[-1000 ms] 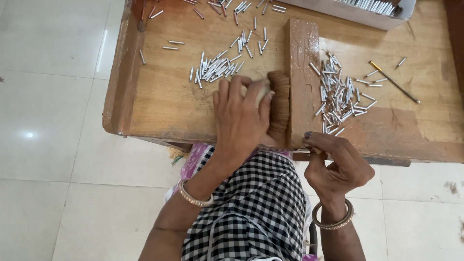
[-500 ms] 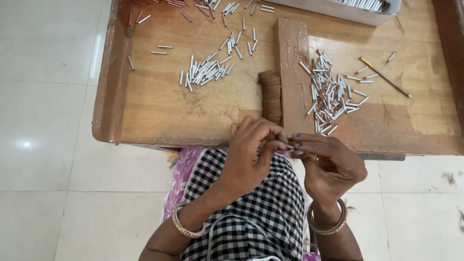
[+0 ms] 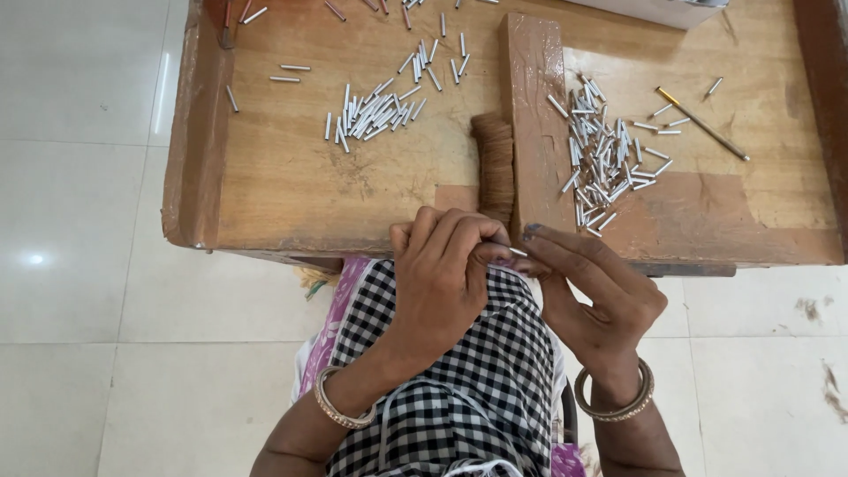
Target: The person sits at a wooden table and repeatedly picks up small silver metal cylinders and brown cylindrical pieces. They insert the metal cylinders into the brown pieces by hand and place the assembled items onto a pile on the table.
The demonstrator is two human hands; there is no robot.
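The left hand [image 3: 442, 283] and the right hand [image 3: 596, 296] meet just off the near edge of the tray [image 3: 265, 190], above a lap in black-and-white check cloth [image 3: 468, 389]. Both are curled in tight, fingertips pinched together on one small silver tube [image 3: 518, 253], which shows only as a short bright end between the two hands. The left hand's fingers fold over from the side; the right hand's thumb and forefinger reach in to meet them. Each wrist carries a bangle [image 3: 340, 408].

The tray is a low wooden board with a raised lip along its left edge. A wooden block [image 3: 534, 124] stands across it, running from the far edge to the near edge. Against the block's left side, close to the near edge, lies a bundle of brown sticks [image 3: 495, 168]. To the left of the block, towards the middle of the tray, a pile of the same silver tubes [image 3: 375, 110] is scattered, with a few strays nearer the far left corner. To the right of the block lies a second, denser pile [image 3: 601, 155]. Beyond that, towards the right edge, a thin golden rod [image 3: 702, 124] lies at a slant. The tray sits on a pale tiled floor [image 3: 79, 177].
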